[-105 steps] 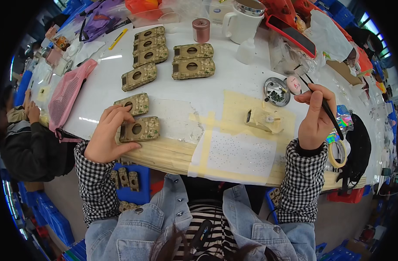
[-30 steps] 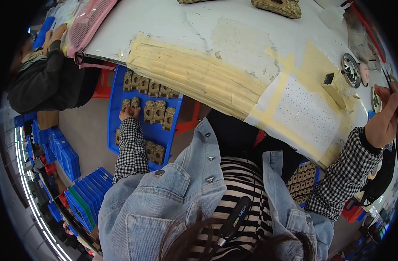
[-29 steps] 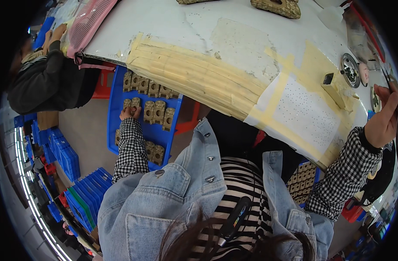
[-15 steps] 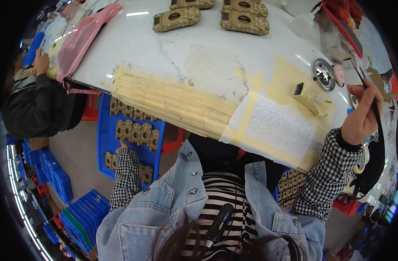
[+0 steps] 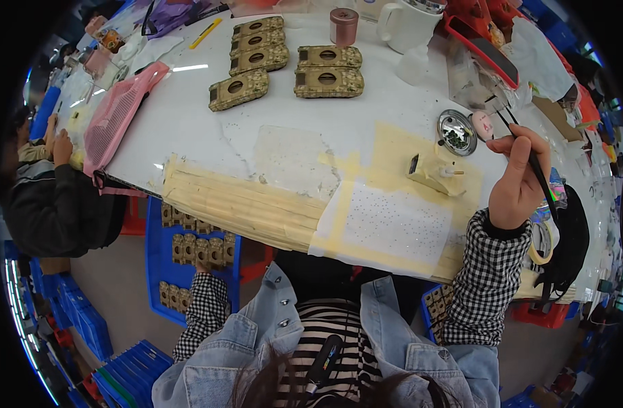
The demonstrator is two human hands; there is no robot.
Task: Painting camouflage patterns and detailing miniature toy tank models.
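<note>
My right hand (image 5: 519,180) is closed around black tweezers (image 5: 537,170), over the right side of the white table. Their tips are near a round metal dish (image 5: 456,132) of small dark green bits and a pink oval object (image 5: 482,126). My left hand (image 5: 202,266) reaches down to a blue tray (image 5: 156,272) beside the table. It is at a row of camouflage toy tank hulls (image 5: 184,249); its fingers are too small and hidden to tell whether they grip one. More camouflage tank hulls (image 5: 329,81) sit on the table, each with a round hole on top.
White paper (image 5: 393,221) with many tiny dots is taped at the near edge, beside a small tape-covered block (image 5: 434,173). Behind stand a pink jar (image 5: 343,27) and white mug (image 5: 410,27). A pink mesh basket (image 5: 124,115) and a co-worker (image 5: 63,197) are left.
The view has tilted up, showing more of the table's far side. My left hand has shifted right along the hull row in the tray. My right hand still holds the tweezers near the dish.
</note>
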